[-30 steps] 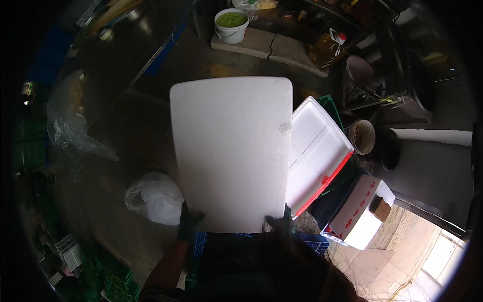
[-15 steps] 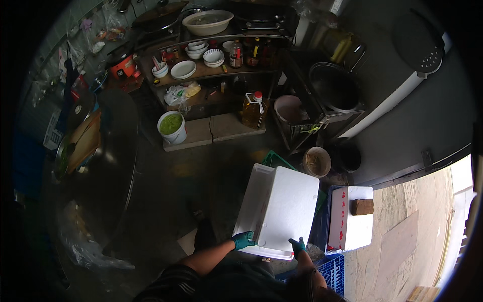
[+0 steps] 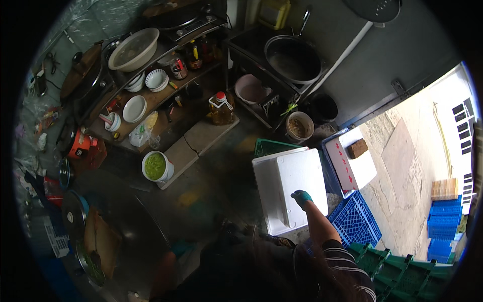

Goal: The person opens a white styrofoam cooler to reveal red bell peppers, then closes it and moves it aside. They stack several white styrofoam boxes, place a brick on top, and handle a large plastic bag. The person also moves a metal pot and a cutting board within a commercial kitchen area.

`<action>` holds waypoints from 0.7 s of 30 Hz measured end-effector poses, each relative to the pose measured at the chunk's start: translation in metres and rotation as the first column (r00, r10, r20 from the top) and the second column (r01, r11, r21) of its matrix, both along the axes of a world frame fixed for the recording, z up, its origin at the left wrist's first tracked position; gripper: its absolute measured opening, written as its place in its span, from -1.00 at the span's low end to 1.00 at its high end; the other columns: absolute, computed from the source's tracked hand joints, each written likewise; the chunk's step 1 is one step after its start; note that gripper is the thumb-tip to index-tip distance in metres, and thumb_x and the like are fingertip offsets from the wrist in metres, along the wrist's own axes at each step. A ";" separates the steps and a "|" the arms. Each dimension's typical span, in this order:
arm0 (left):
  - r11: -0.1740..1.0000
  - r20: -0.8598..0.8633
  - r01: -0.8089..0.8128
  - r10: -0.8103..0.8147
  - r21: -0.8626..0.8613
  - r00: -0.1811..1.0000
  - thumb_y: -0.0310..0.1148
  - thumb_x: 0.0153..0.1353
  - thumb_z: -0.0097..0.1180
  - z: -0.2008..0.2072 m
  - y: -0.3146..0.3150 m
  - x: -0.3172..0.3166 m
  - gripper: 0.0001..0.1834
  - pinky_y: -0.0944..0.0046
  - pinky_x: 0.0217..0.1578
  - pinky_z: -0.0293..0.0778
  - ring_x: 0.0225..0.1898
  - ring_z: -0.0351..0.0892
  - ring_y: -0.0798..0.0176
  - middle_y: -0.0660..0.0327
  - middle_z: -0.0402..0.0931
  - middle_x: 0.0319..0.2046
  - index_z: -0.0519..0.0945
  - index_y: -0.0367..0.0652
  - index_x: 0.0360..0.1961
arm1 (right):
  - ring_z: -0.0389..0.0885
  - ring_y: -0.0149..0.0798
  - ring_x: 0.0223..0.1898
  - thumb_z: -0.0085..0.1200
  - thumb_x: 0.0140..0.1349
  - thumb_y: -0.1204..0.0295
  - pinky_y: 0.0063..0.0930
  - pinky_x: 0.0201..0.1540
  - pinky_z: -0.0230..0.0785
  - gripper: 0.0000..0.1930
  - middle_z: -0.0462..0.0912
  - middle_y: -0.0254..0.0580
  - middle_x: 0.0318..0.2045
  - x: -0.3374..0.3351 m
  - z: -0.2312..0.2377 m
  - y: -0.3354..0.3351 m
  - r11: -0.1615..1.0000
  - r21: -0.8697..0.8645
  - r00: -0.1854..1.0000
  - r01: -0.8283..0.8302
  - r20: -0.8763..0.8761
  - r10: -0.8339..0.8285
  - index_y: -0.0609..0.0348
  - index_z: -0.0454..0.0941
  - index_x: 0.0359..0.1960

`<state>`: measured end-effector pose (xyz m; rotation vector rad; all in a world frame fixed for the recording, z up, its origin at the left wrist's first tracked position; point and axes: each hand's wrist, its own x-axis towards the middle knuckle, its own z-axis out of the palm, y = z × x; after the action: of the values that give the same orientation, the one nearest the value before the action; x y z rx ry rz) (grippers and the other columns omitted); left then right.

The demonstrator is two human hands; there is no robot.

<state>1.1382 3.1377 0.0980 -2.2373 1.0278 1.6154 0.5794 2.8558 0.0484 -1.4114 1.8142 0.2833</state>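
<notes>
A white foam box [image 3: 264,199] stands on the floor right of the middle. Its white foam lid [image 3: 304,171] lies on top, set off to the right, so a strip of the box shows at the left. My right hand [image 3: 302,198], in a teal glove, rests on the lid with its fingers stretched out toward the left. Low and left of the middle, away from the box, my left hand [image 3: 182,247] shows as a dim teal glove beside the dark round table [image 3: 146,226]. Shadow and blur hide its fingers.
Right of the box stand a second foam box [image 3: 342,161] with a brown block [image 3: 357,149] on it, a blue plastic crate [image 3: 357,221] and green crates [image 3: 402,272]. A bucket [image 3: 300,126] is behind. Farther left are an oil jug [image 3: 222,110] and a white bucket [image 3: 158,167] with green contents.
My left hand has left the lid's near left edge and moved left toward the dark table. My right hand has slid farther onto the lid. The view has turned.
</notes>
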 end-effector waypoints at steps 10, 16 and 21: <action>0.980 -0.157 0.076 -0.105 -0.184 0.982 0.01 0.24 0.07 0.005 -0.160 0.004 -0.39 0.06 0.19 0.28 0.19 0.36 -0.05 -0.06 0.37 0.15 0.46 -0.28 0.13 | 0.60 -0.02 -0.07 0.06 0.18 0.14 -0.24 0.02 0.41 -0.65 0.67 -0.02 -0.15 0.035 0.027 0.014 0.976 0.018 0.964 0.218 0.155 -0.218 0.12 0.67 -0.17; 0.949 -0.144 0.029 -0.078 -0.313 0.987 0.02 0.20 0.10 0.022 -0.306 -0.008 -0.40 0.04 0.14 0.33 0.13 0.41 -0.08 -0.09 0.43 0.09 0.50 -0.26 0.09 | 0.56 -0.41 -0.39 0.07 0.29 0.38 -0.50 -0.27 0.39 -0.81 0.67 -0.28 -0.39 0.005 0.041 -0.256 0.573 -0.401 0.674 0.714 0.615 -0.410 0.22 0.66 -0.22; 0.976 0.029 0.011 -0.005 -0.219 1.000 0.02 0.16 0.13 0.064 -0.414 0.005 -0.40 0.04 0.09 0.37 0.09 0.46 -0.12 -0.12 0.47 0.04 0.53 -0.24 0.06 | 0.64 -0.25 -0.08 0.14 0.27 0.28 -0.43 -0.02 0.41 -0.66 0.67 -0.04 -0.08 0.026 0.118 -0.593 0.403 -0.540 0.604 0.739 0.796 -0.041 0.25 0.60 -0.03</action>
<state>1.1433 2.7237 0.1616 -2.3815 1.2616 1.5291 0.6059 2.2633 0.1669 -1.2333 1.5608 -1.4873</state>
